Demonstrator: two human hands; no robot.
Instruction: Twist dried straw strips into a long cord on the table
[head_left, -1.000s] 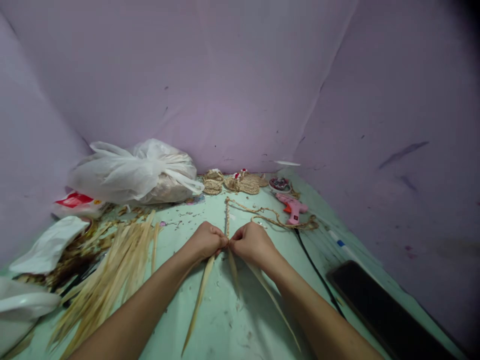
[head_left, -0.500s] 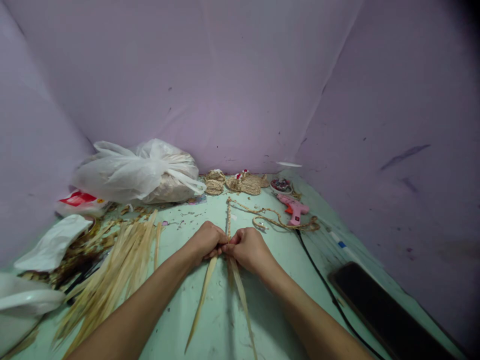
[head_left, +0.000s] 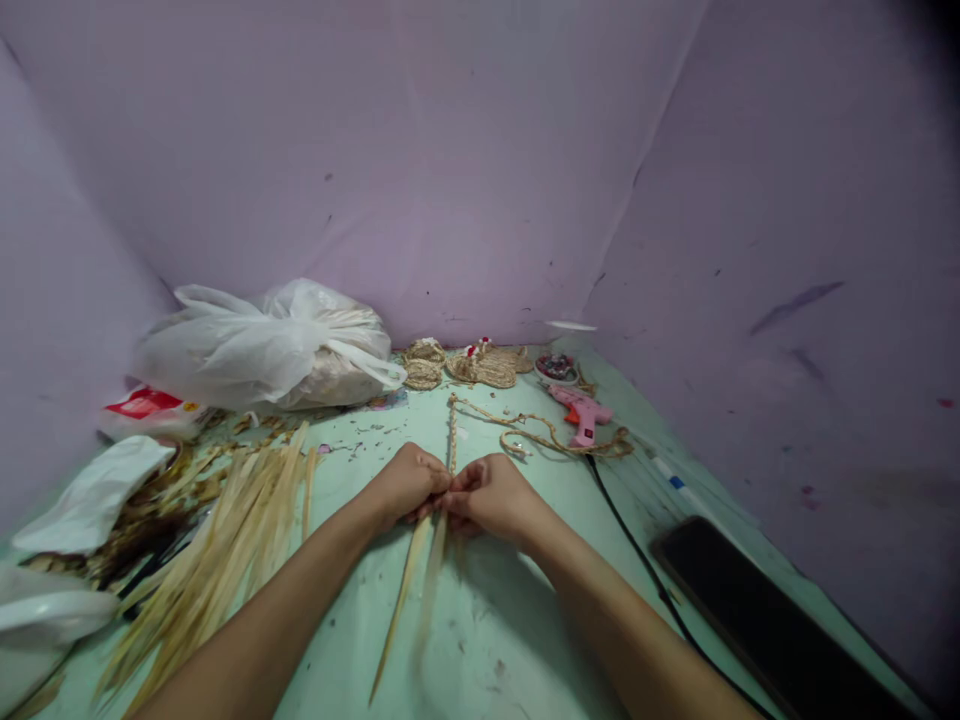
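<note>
Both hands meet at the lower end of a braided straw cord [head_left: 453, 437] in the middle of the table. My left hand [head_left: 411, 484] pinches the braid from the left, fingers closed. Close against it, my right hand [head_left: 491, 492] is also closed in a pinch on the braid's strands. Loose flat straw strips [head_left: 399, 600] hang down below the fingers toward me; one is smeared by motion. Beyond the hands the cord runs away, bends, and trails right in loops. The fingertips partly hide the point where the strands cross.
A bundle of straw strips [head_left: 232, 540] lies left, beside scraps and white wrapping [head_left: 94, 495]. Behind stand a stuffed plastic bag [head_left: 277, 345] and woven straw pieces [head_left: 480, 366]. Rightward are a pink glue gun [head_left: 581, 412], its black cable [head_left: 637, 550] and a dark phone-like slab [head_left: 757, 620].
A strip that hung to the right below my right hand has swung left toward the middle. My hands stay at the braid's end. The view has shifted slightly.
</note>
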